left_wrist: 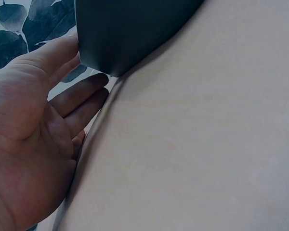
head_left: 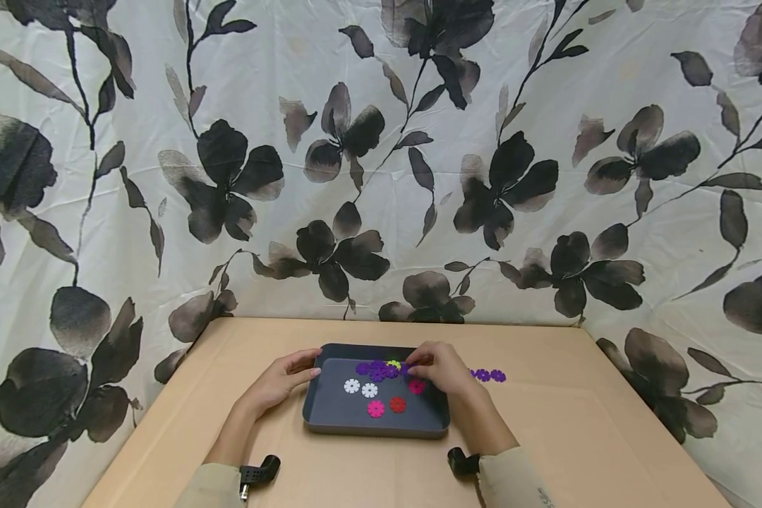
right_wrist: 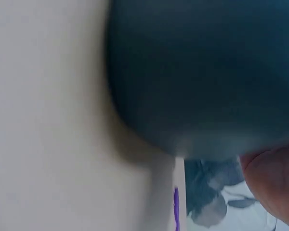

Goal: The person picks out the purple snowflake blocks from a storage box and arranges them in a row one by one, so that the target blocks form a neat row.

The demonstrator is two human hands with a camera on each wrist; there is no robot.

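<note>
A dark grey tray (head_left: 330, 416) lies on the table. My left hand (head_left: 279, 381) holds its left rim near the far corner; in the left wrist view the fingers reach the tray's outer wall (left_wrist: 120, 33). Over the tray's right side, my right hand (head_left: 441, 367) pinches a purple notched disc (head_left: 405, 368) at its fingertips, mostly hidden by them. Beside it lie a cluster of purple discs (head_left: 377, 370) and a yellow-green disc (head_left: 394, 365). Nearer are white discs (head_left: 352, 386), pink discs (head_left: 375, 408) and a red disc (head_left: 397, 404).
Several more purple discs (head_left: 484, 375) lie in a row on the tan table (head_left: 565, 423), right of the tray and partly behind my right wrist. A floral cloth (head_left: 419, 212) hangs behind the table's far edge. Black wrist devices (head_left: 462, 463) sit at both sleeves.
</note>
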